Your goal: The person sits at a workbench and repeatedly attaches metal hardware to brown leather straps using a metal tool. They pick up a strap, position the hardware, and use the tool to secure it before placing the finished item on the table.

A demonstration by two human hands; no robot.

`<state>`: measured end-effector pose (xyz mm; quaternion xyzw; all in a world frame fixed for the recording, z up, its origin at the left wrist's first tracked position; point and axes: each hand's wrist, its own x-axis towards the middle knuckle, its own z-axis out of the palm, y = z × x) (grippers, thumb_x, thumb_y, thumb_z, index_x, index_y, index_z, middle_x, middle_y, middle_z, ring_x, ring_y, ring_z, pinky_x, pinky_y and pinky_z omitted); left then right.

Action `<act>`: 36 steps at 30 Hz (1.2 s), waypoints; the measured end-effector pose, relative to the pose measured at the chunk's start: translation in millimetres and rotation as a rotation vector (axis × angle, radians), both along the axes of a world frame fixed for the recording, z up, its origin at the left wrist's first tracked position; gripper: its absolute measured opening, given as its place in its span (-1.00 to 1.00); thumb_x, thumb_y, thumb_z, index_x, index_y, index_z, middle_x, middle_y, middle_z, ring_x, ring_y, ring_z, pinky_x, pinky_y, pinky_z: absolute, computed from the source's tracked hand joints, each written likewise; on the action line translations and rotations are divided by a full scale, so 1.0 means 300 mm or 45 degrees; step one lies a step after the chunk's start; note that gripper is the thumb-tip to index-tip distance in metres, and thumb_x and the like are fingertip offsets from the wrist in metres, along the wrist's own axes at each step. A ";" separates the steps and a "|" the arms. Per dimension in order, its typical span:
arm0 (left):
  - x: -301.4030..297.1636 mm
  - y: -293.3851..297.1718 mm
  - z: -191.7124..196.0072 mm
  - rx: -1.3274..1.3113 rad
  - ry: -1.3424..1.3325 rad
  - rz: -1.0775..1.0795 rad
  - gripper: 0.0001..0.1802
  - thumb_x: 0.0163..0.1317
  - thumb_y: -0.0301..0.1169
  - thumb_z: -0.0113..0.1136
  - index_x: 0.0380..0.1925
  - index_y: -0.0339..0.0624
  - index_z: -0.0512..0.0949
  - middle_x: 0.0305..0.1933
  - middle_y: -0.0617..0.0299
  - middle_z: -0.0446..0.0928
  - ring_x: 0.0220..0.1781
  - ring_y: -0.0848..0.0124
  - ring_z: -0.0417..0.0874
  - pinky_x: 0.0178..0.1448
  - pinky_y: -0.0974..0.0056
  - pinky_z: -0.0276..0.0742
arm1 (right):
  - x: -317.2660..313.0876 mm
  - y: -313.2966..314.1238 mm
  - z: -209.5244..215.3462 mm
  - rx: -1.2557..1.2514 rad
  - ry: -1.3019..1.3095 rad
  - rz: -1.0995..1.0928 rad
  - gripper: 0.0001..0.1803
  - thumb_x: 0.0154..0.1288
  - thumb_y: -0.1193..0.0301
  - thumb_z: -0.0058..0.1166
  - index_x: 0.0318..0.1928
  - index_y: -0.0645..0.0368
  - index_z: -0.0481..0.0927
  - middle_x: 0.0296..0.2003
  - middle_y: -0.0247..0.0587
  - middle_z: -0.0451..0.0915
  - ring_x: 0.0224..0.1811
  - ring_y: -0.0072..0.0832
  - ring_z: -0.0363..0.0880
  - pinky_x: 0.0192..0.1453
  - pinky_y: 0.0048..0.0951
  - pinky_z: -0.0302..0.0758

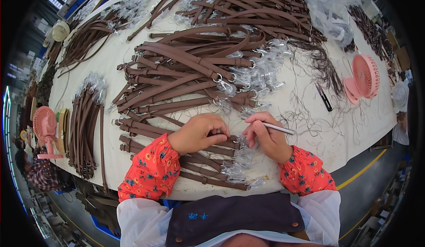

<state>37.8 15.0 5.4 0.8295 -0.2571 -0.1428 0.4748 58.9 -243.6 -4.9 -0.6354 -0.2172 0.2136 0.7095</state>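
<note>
My left hand (200,133) is closed, its fingers curled over the end of a brown strap (233,144) near the middle of the table; the strap's grip point is partly hidden under the fingers. Opposite it, a hand's width to the right, my right hand (268,141) is closed around a slim metallic pen-like tool (281,128), which slants out to the right between thumb and fingers. Around both hands lie brown straps (177,76) in a layered pile, their metal clasps wrapped in clear plastic (261,72). More wrapped strap ends (239,171) lie just below my hands.
Other strap bundles lie at the left (84,132), upper left (90,41) and far side (261,8). Pink fans stand at left (44,127) and right (365,76). Black snips (324,97) and loose dark threads (316,61) lie at right, near a clear plastic bag (332,12).
</note>
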 end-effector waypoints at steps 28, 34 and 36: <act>0.145 0.117 0.021 0.726 -1.196 0.641 -0.74 0.11 -0.50 0.37 -0.18 -0.11 0.60 -0.21 0.26 0.53 -0.07 0.22 0.59 0.30 0.01 0.43 | 0.039 0.031 0.005 -0.051 -1.094 -0.138 -0.73 0.38 0.63 0.10 0.04 0.12 0.50 -0.07 -0.03 0.68 0.04 -0.10 0.69 0.06 -0.25 0.62; 0.053 0.017 0.056 0.659 -1.218 0.347 -0.69 -0.06 -0.45 0.45 -0.26 -0.04 0.61 -0.40 0.38 0.49 -0.20 0.32 0.57 -0.10 0.20 0.47 | 0.052 0.026 0.045 -0.117 -1.144 -0.382 -0.70 0.32 0.64 0.17 0.01 0.11 0.47 0.08 0.00 0.61 0.13 -0.08 0.64 0.13 -0.23 0.60; 0.033 0.012 0.050 0.667 -1.208 0.327 -0.72 -0.03 -0.38 0.45 -0.29 -0.03 0.60 -0.40 0.37 0.47 -0.18 0.32 0.56 -0.03 0.17 0.47 | 0.046 0.026 0.029 -0.158 -1.029 -0.227 -0.68 0.31 0.63 0.19 0.02 0.11 0.47 0.08 -0.03 0.60 0.06 -0.14 0.66 0.04 -0.28 0.62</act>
